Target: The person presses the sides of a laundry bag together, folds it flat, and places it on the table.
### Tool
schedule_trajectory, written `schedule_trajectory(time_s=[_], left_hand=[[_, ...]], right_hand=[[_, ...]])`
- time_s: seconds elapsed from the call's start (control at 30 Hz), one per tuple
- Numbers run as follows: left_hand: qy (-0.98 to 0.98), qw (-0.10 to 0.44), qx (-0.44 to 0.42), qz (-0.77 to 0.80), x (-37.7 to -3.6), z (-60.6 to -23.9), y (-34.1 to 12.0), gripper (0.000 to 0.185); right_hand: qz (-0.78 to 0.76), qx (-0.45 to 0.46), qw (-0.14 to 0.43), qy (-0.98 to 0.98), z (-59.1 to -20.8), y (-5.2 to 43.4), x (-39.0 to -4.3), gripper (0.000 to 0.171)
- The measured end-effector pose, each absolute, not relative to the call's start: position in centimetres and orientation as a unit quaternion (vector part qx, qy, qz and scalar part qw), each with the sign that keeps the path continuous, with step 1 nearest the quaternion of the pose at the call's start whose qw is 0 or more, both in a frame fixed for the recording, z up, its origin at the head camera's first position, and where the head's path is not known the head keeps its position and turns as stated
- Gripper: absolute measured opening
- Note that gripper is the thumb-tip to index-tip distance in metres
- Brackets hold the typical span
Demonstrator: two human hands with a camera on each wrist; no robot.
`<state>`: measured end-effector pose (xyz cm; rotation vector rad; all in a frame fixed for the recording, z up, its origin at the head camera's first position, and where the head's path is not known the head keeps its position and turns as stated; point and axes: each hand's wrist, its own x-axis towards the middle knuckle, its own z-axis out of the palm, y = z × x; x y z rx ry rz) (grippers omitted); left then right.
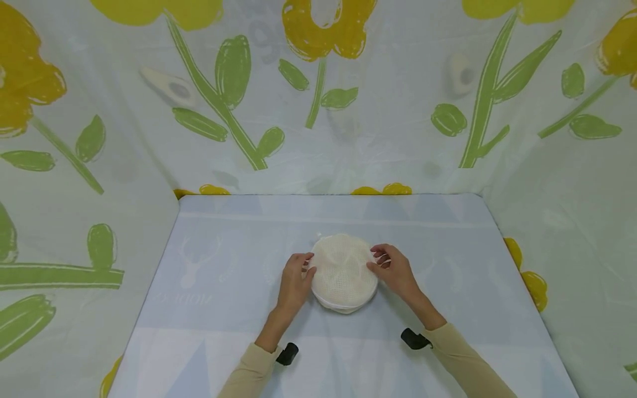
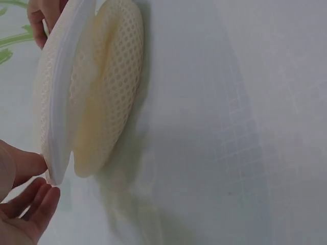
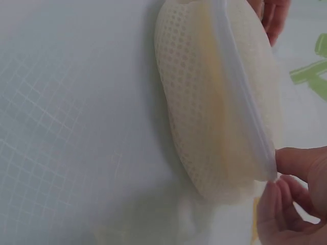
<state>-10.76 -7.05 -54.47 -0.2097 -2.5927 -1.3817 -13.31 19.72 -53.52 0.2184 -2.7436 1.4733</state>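
A round cream mesh laundry bag (image 1: 344,271) rests on the table, with a white zipper band (image 2: 62,97) round its side. Its near edge bulges slightly, and a yellowish lining shows through the lower mesh in both wrist views. My left hand (image 1: 294,283) pinches the left edge of the band between thumb and fingertips. At the opposite edge, my right hand (image 1: 396,272) pinches the band the same way, its thumb (image 3: 294,161) on the upper face. Both wrist views show the upper layer lifted a little apart from the lower one. What the bag contains is hidden.
A pale blue and white printed cloth covers the table (image 1: 224,309). Curtains (image 1: 378,121) with yellow flowers and green leaves stand along its back and both sides. Each wrist carries a small black camera (image 1: 415,339).
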Motion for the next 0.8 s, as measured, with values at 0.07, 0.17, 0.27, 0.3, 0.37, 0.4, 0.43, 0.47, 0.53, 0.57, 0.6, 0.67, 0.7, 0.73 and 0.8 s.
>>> schedule_trajectory(time_s=[0.07, 0.17, 0.27, 0.3, 0.37, 0.4, 0.43, 0.47, 0.53, 0.57, 0.6, 0.67, 0.7, 0.73, 0.8], left_hand=[[-0.885, 0.117, -0.098, -0.439, -10.7, -54.4, -6.9, 0.028], [-0.888, 0.142, -0.134, -0.415, -10.6, -54.4, -6.8, 0.027], [-0.884, 0.162, -0.167, -0.405, -10.6, -54.6, -6.8, 0.026], [-0.882, 0.169, -0.179, -0.401, -10.6, -54.7, -6.9, 0.026], [-0.880, 0.178, -0.202, -0.392, -10.6, -54.9, -7.0, 0.027], [-0.879, 0.180, -0.213, -0.388, -10.6, -55.0, -7.0, 0.028], [-0.878, 0.181, -0.223, -0.384, -10.5, -55.1, -7.1, 0.029], [-0.877, 0.183, -0.232, -0.379, -10.5, -55.1, -7.1, 0.030], [-0.878, 0.186, -0.248, -0.365, -10.4, -55.2, -7.1, 0.029], [-0.879, 0.183, -0.253, -0.361, -10.4, -55.2, -7.1, 0.028], [-0.879, 0.178, -0.259, -0.358, -10.3, -55.2, -7.1, 0.028], [-0.883, 0.166, -0.268, -0.348, -10.2, -55.2, -7.2, 0.031], [-0.884, 0.159, -0.272, -0.345, -10.2, -55.2, -7.3, 0.034], [-0.886, 0.151, -0.274, -0.343, -10.2, -55.2, -7.3, 0.037], [-0.888, 0.135, -0.277, -0.340, -10.1, -55.2, -7.4, 0.041]], right_hand=[[0.467, 0.100, 0.033, -0.878, -53.6, 19.7, -13.3, 0.035], [0.464, 0.155, 0.067, -0.870, -53.9, 19.5, -13.3, 0.036], [0.447, 0.202, 0.080, -0.868, -54.0, 19.4, -13.3, 0.035], [0.443, 0.212, 0.077, -0.868, -54.0, 19.4, -13.3, 0.035], [0.431, 0.226, 0.063, -0.871, -53.9, 19.4, -13.2, 0.033], [0.427, 0.232, 0.056, -0.872, -53.9, 19.3, -13.2, 0.033], [0.425, 0.238, 0.049, -0.872, -53.9, 19.4, -13.2, 0.033], [0.424, 0.245, 0.043, -0.871, -54.0, 19.4, -13.1, 0.033], [0.423, 0.263, 0.033, -0.867, -54.0, 19.4, -13.0, 0.034], [0.420, 0.272, 0.030, -0.865, -54.1, 19.4, -13.0, 0.035], [0.417, 0.279, 0.027, -0.864, -54.2, 19.5, -12.9, 0.036], [0.410, 0.294, 0.021, -0.863, -54.4, 19.5, -12.8, 0.038], [0.405, 0.298, 0.017, -0.864, -54.4, 19.5, -12.8, 0.039], [0.398, 0.301, 0.014, -0.867, -54.6, 19.5, -12.7, 0.040], [0.387, 0.303, 0.004, -0.871, -54.7, 19.5, -12.6, 0.041]])
